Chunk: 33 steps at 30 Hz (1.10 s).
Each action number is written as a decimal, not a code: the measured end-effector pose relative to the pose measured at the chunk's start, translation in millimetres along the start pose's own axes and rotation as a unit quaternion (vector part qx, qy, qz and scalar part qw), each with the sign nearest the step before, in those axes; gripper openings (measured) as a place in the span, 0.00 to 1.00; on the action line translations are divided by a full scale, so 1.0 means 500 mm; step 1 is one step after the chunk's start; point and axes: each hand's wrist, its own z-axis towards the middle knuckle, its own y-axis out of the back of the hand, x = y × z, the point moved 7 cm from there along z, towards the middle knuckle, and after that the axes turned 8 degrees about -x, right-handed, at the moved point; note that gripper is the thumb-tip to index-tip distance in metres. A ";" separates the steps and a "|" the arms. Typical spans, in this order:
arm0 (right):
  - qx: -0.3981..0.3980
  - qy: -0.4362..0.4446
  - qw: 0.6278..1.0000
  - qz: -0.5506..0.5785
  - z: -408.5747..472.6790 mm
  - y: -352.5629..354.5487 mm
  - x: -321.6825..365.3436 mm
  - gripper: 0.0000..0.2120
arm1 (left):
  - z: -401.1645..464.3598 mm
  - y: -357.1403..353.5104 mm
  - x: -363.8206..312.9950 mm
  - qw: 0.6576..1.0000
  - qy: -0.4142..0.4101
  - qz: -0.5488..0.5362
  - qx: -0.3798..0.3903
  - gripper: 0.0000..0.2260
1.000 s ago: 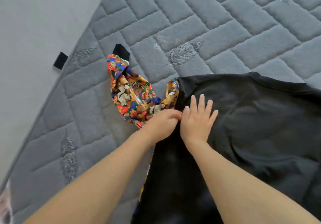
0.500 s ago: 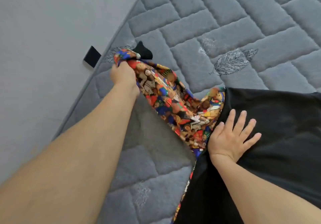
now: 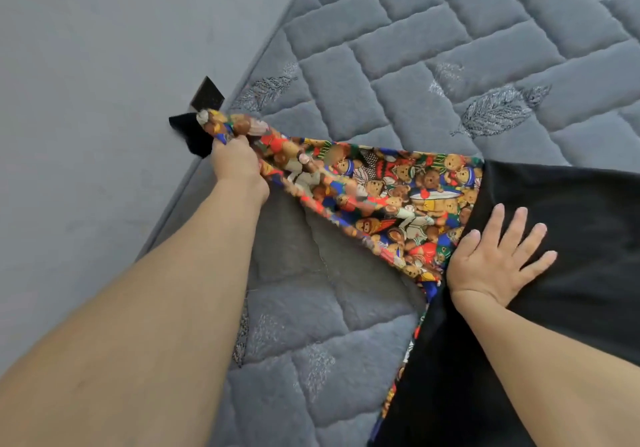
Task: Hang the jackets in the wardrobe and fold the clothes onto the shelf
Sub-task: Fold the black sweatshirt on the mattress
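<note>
2 hands work apart: left hand (image 3: 235,162) grips the printed sleeve (image 3: 381,197), right hand (image 3: 495,259) flat on the black shirt (image 3: 571,238).

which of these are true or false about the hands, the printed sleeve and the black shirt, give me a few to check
1. The left hand grips the bear-print sleeve. True.
2. The right hand is curled into a fist. False: it lies flat, fingers spread, on the black shirt.
3. The sleeve is pulled out sideways from the shirt body. True.
4. The garment lies on a wooden table. False: it lies on a grey quilted mat.
</note>
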 end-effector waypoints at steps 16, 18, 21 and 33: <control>0.009 0.022 1.000 -0.020 0.003 0.003 0.012 0.28 | -0.235 0.047 0.420 0.597 -0.295 0.683 0.300 0.31; 0.010 0.025 0.999 -0.025 0.004 0.001 0.011 0.29 | -0.222 0.032 0.420 0.598 -0.302 0.686 0.284 0.31; 0.033 0.035 0.999 -0.016 0.006 0.009 0.010 0.29 | -0.217 0.034 0.420 0.603 -0.313 0.682 0.270 0.30; -0.021 -0.067 0.995 0.072 -0.097 0.309 -0.648 0.22 | -0.494 0.033 0.406 0.713 -0.363 0.595 0.082 0.35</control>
